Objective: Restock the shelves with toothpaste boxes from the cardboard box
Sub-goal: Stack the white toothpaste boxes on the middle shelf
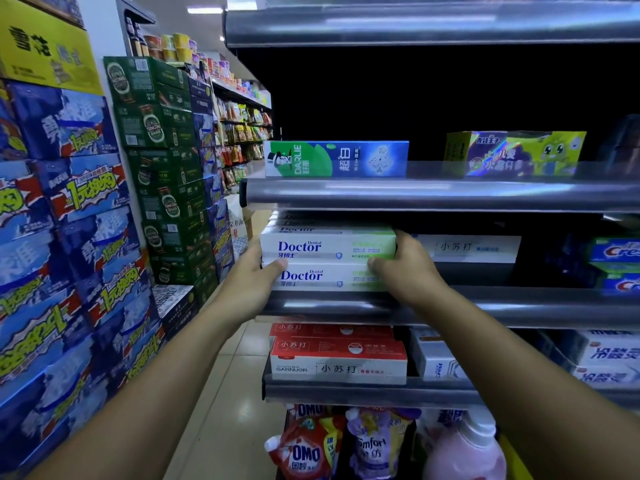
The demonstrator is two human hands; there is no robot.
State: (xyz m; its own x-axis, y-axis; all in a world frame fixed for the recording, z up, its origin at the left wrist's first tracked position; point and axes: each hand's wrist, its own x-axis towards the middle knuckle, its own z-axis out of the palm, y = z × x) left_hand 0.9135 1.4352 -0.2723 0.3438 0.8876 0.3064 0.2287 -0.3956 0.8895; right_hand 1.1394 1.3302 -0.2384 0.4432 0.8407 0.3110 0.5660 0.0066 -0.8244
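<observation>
A stack of white "Doctor" toothpaste boxes [325,247] sits at the left end of the middle shelf [519,310]. My left hand [251,285] grips the stack's left end, thumb laid across the front of the lower box. My right hand [407,268] grips its right end, thumb on the front, fingers hidden behind the boxes. More "Doctor" boxes lie behind, partly hidden by the shelf rail above. The cardboard box is out of view.
A Darlie box [336,159] and a yellow-green children's toothpaste box [516,154] stand on the shelf above. Red toothpaste boxes [337,355] fill the shelf below, detergent bags [308,445] under that. Stacked beer cartons [69,220] wall the aisle's left side.
</observation>
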